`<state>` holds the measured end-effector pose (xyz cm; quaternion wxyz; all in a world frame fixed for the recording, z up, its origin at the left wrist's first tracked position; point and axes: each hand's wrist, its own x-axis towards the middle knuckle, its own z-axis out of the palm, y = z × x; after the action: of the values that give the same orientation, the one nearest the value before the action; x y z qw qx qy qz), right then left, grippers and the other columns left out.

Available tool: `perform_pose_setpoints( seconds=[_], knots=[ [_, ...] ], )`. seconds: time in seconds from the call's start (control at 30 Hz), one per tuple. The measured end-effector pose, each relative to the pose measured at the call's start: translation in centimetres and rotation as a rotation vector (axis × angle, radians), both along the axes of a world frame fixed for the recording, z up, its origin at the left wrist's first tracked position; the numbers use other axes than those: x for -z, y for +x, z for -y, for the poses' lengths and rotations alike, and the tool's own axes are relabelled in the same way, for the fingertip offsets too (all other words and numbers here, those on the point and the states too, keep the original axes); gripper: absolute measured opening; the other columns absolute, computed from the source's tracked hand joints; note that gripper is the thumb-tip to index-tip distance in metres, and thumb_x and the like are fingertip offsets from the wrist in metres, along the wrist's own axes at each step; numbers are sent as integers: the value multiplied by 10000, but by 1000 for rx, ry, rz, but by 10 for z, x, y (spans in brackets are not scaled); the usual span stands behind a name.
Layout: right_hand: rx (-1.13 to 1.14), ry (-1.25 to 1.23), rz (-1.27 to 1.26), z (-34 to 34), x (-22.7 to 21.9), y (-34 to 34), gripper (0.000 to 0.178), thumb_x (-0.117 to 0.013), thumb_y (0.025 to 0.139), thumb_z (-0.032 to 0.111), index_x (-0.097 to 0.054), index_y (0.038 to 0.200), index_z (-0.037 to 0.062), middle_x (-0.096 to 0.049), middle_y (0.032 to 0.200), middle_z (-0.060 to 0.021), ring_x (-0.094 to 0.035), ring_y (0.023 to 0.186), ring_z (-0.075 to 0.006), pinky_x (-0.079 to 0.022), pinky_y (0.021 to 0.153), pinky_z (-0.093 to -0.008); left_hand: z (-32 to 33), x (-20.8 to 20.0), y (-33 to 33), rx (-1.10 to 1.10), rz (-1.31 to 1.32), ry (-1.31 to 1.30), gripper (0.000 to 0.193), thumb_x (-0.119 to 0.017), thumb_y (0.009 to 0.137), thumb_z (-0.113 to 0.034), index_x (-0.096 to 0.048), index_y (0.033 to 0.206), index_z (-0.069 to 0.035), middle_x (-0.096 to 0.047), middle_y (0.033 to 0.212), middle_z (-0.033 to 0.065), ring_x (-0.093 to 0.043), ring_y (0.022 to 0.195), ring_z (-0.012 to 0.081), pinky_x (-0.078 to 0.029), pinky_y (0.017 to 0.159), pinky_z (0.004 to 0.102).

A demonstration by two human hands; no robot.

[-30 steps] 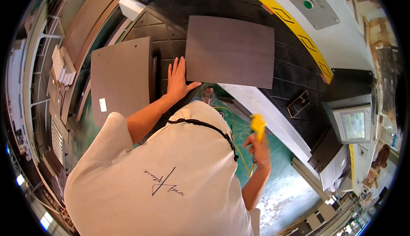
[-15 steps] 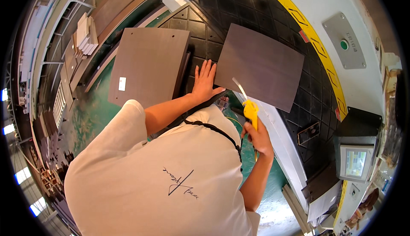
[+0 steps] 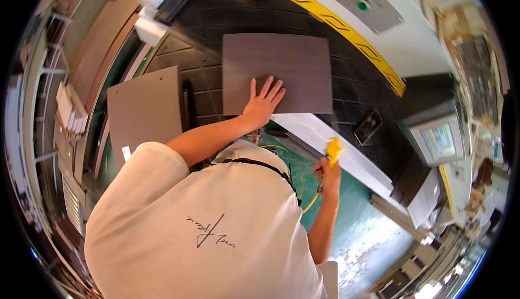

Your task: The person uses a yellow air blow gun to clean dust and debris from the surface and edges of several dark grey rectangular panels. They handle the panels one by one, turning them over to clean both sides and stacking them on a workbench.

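Observation:
A flat grey-brown panel (image 3: 281, 55) lies on the black ribbed machine bed (image 3: 206, 101) in front of me. My left hand (image 3: 262, 103) rests palm down on its near edge, fingers spread. In my right hand (image 3: 329, 175) is a yellow air blow gun (image 3: 334, 150), held over the strip of floor to the right of my body, apart from the panel. A yellow hose (image 3: 311, 202) hangs below that hand. To the left stands a stack of similar brown panels (image 3: 143, 109); the top one has small holes and a white label.
A white beam (image 3: 336, 147) runs along the bed's near side. A phone-like dark rectangle (image 3: 368, 127) lies on the bed. Beyond are a yellow-striped guard (image 3: 346, 25) and a plate with a green button (image 3: 363, 5). A screen (image 3: 437, 141) stands at right, above green floor (image 3: 352, 218).
My view has turned to the right. My left hand has moved from beside the panel's corner onto its surface. The blow gun has drawn back from the panel.

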<state>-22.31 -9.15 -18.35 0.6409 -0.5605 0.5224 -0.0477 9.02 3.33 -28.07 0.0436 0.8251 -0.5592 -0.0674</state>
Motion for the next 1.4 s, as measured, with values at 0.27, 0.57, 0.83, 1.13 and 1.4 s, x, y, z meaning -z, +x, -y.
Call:
perform_pose_setpoints(
  seconds=[0.27,0.57,0.83,1.13,1.4],
  knots=[
    [43,241,196,-34,-13,-58,294,-598,1050,209,-605,1277,23,-715,844,-87,-565,637,-121,-448,601,-271,2,-14,-5,32,38,-28,900,-680,826,-14,-329,1651,-93,-212,1738,184,-147,1603,482,-173,1178,813],
    [-133,-3,265,-40,6,-107,273,-656,899,16,-726,1161,-4,-773,1104,-166,-705,976,-194,-552,855,-327,-20,-202,60,34,-72,-232,410,-762,922,-231,-693,1305,-102,-748,1198,167,-743,1065,348,-595,864,473],
    [16,-108,529,-56,45,-53,509,-744,925,89,-603,1408,10,-732,1158,-108,-658,814,-121,-537,749,-287,-42,-342,53,45,-570,-224,449,-800,933,-191,-672,1314,11,-765,1076,152,-710,922,204,-547,860,350],
    [169,174,994,-86,3,-73,395,-782,921,230,-608,1236,66,-685,999,-95,-657,739,-242,-540,650,-371,2,-364,-26,62,-1125,-284,616,-839,906,-184,-593,1421,49,-703,1295,83,-646,1177,159,-496,1044,316],
    [533,-11,970,-94,-25,-162,126,-717,888,10,-641,980,49,-662,813,-75,-648,643,-205,-565,576,-335,112,-313,-91,323,-1221,-224,600,-801,956,-196,-577,1452,57,-707,1283,74,-666,1148,140,-513,1037,292]
  ],
)
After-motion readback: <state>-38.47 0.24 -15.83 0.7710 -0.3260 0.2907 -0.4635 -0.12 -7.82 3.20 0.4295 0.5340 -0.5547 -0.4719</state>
